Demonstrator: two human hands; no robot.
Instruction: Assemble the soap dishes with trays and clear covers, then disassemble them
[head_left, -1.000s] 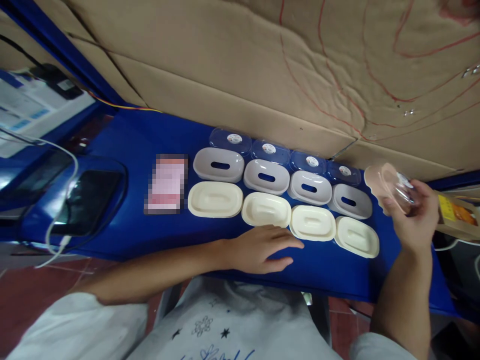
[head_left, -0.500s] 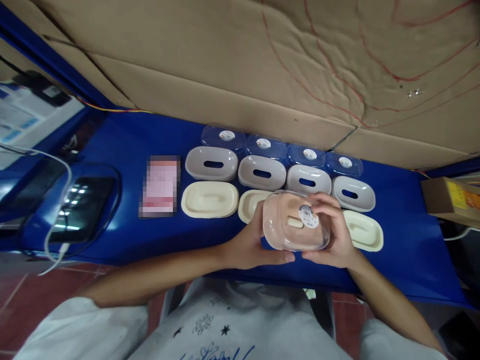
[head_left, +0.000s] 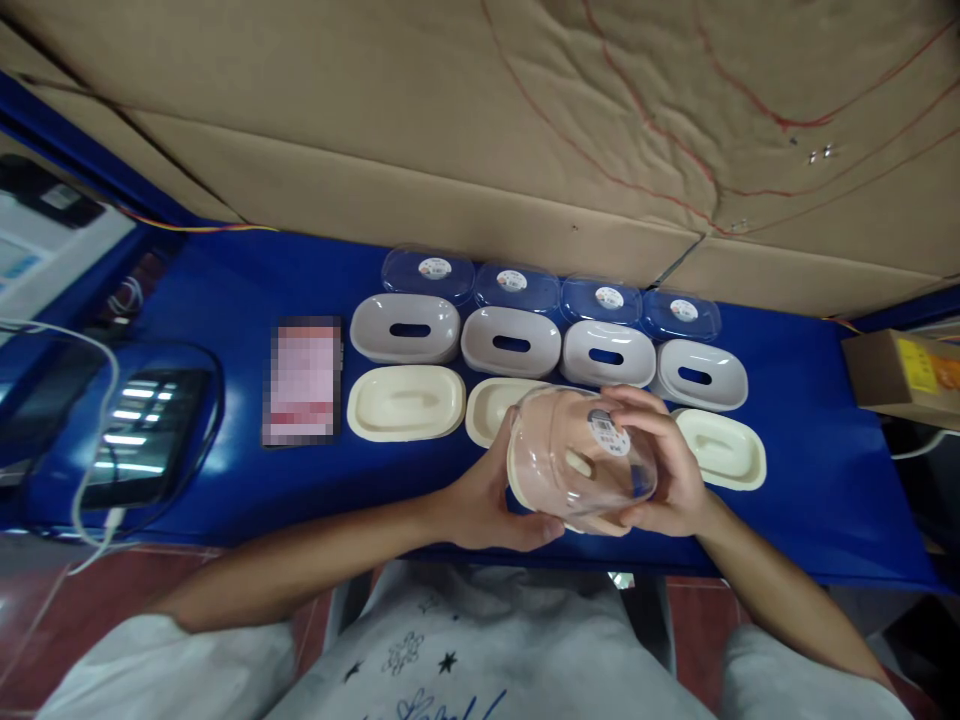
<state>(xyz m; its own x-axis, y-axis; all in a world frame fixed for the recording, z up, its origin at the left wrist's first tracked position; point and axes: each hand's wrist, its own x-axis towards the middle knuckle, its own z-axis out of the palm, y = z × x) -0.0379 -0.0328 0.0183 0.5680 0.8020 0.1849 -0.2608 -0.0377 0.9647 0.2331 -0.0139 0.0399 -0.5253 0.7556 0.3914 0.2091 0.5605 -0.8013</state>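
Between my hands, above the front of the table, is an oval box [head_left: 551, 465] with a clear cover, a peach-coloured inner part and a cream rim along its lower edge. A round white label [head_left: 611, 436] sits on the cover. My left hand [head_left: 487, 505] grips the box's left end, thumb along the front. From the right, my right hand [head_left: 667, 470] holds the cover's edge, fingers on top near the label and thumb below. The box is tilted. Behind it, a cream tray [head_left: 491, 408] is partly hidden, and another cream tray [head_left: 724, 450] lies right of my right hand.
Several clear covers [head_left: 433, 272] line the back of the blue table [head_left: 300, 275], with grey slotted bowls [head_left: 405, 328] before them. A further cream tray [head_left: 405, 402] lies left. Farther left are a blurred-out phone-like device [head_left: 304, 385], a dark tablet [head_left: 146, 430] and cables. A carton [head_left: 900, 385] stands right.
The box has tilted and come slightly lower and nearer to me; its cream lower rim now shows. Both hands still hold it. The view has shifted a little.
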